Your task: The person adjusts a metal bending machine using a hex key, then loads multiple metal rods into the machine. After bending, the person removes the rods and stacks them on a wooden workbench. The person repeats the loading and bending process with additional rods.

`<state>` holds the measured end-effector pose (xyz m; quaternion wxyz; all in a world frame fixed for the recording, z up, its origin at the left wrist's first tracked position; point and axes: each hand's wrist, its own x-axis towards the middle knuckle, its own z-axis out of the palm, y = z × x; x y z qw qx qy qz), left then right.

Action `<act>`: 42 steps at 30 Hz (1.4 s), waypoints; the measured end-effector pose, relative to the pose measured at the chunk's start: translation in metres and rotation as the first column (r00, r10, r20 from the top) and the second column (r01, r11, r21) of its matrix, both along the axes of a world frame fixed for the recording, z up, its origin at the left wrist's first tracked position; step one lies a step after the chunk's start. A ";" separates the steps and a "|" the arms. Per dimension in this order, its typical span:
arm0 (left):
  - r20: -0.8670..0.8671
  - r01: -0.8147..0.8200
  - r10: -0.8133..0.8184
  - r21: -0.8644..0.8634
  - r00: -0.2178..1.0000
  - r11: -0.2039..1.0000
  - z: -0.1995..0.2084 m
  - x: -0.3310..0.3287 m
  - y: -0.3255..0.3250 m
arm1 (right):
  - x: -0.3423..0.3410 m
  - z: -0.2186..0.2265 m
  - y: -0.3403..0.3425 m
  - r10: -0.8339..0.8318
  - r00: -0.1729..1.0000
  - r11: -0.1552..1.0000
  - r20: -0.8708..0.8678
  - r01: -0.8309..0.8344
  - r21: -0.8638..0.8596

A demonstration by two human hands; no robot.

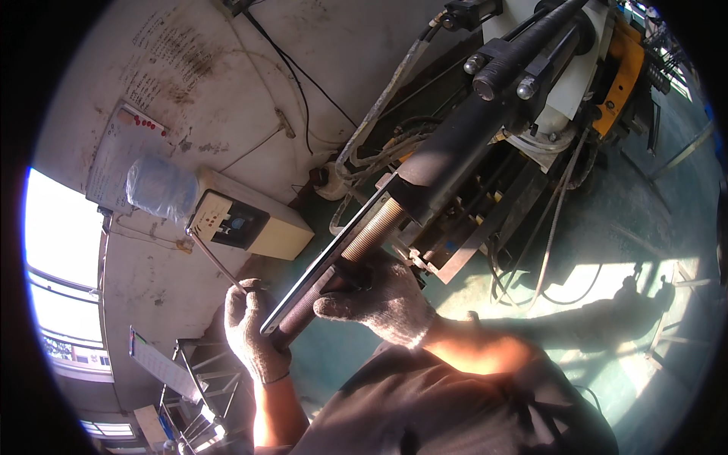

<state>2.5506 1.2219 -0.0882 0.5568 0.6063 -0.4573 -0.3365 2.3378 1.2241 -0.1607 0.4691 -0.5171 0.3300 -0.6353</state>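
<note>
A long threaded shaft (372, 232) runs diagonally from a thick dark cylinder (447, 155) down toward my body. Beside it lies a flat metal bar (326, 258), parallel to the shaft. My right hand (387, 303), in a pale knitted glove, is closed around a dark collar (339, 280) on the shaft; part of the grip is hidden. My left hand (255, 334), gloved too, is beside the shaft's lower end. Between its thumb and fingers it pinches a thin rod (215, 258) that points up and left. The tip of that rod overlaps the water dispenser in view.
A water dispenser (265, 230) with a plastic-covered bottle (161, 187) stands by the stained wall. Machinery with hoses (383, 98) and an orange part (618, 76) fills the upper right. Loose cables (552, 227) hang near the green floor. A metal frame (216, 379) stands lower left.
</note>
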 end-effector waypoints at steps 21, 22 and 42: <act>0.119 0.004 0.001 -0.047 0.993 0.999 -0.002 0.001 0.001 | 0.000 0.001 0.011 0.141 0.922 0.973 0.361 -0.196 0.121; 0.077 0.001 0.003 -0.044 0.997 0.999 -0.002 0.000 0.001 | -0.001 0.000 0.013 0.156 0.874 0.956 0.461 -0.251 0.152; 0.176 -0.007 0.012 -0.031 0.984 0.999 0.001 -0.004 0.001 | -0.008 -0.010 0.010 0.164 0.961 0.978 0.223 -0.188 0.087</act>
